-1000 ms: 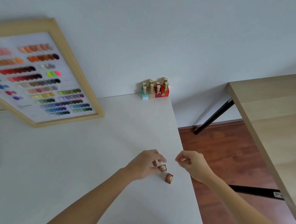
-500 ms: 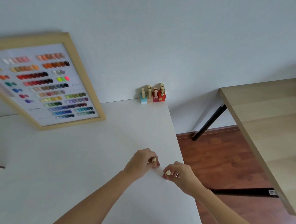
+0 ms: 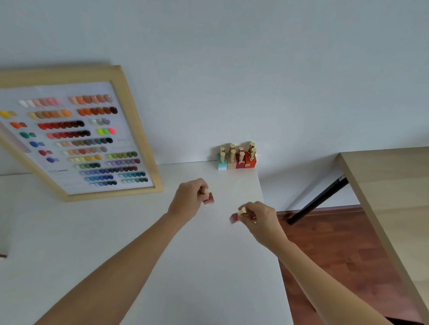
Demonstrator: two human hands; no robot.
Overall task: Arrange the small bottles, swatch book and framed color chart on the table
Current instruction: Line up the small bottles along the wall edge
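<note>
Bottles now lifted: my left hand pinches one bottle, right hand another, heading toward the rear cluster.

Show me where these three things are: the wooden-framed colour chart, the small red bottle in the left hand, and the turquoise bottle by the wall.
wooden-framed colour chart (image 3: 137, 143): head view, right frame edge.
small red bottle (image 3: 209, 200): head view, red body.
turquoise bottle (image 3: 222, 163): head view, front face.

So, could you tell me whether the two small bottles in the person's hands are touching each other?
Apart. The head view shows bare white table between the left hand's bottle and the right hand's bottle.
</note>
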